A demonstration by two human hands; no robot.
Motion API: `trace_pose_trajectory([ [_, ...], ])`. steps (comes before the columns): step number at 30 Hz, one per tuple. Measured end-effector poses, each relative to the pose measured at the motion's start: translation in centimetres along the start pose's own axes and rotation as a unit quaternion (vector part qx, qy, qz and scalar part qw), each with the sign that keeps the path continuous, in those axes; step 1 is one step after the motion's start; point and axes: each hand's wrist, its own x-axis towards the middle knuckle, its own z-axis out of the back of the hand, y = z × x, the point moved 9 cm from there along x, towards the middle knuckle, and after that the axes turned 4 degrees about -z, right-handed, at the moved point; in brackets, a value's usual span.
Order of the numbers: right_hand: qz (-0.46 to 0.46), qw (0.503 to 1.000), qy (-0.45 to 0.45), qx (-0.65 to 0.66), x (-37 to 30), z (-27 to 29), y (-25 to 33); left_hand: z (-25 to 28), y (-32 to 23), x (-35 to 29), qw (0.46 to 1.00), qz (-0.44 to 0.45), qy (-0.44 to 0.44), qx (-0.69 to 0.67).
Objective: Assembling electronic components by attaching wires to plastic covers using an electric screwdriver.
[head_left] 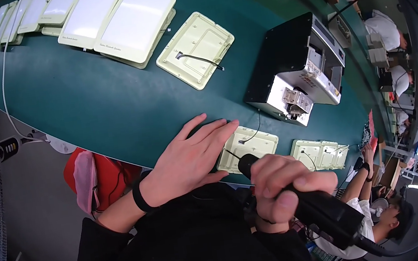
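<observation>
As right hand [288, 180] grips screwdriver [331, 213], left hand [187, 155] spread at rectangular casing [262, 145], likely plastic

The head camera, a wide fisheye, looks steeply down from head height onto the green desk [82, 89]. The left hand [188, 154] and right hand [284, 178] show close, below the middle; co-workers [385, 30] appear small, tipped sideways toward the right rim.

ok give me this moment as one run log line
left hand: at cream panel, left side | right hand: gripping black screwdriver, bit over panel | around: black machine, white boards, green table
</observation>
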Motion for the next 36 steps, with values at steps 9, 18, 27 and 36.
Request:
trace_pose_trajectory([
  [9, 0.04, 0.999, 0.007, 0.019, -0.6, -0.2, -0.7, 0.2, 0.2, 0.0, 1.0, -0.006, -0.005, 0.006],
  [18, 0.046, 0.999, -0.002, 0.007, -0.6, -0.3, -0.6, 0.1, 0.1, 0.0, 1.0, -0.005, -0.006, -0.001],
  [27, 0.001, 1.0, -0.004, -0.018, -0.3, -1.1, -1.1, 0.0, 0.3, -0.1, 1.0, -0.003, -0.017, 0.012],
  [36, 0.001, 1.0, -0.031, -0.004, 0.3, -0.2, -0.6, 0.6, -0.2, 0.5, 1.0, -0.025, -0.007, 0.017],
])
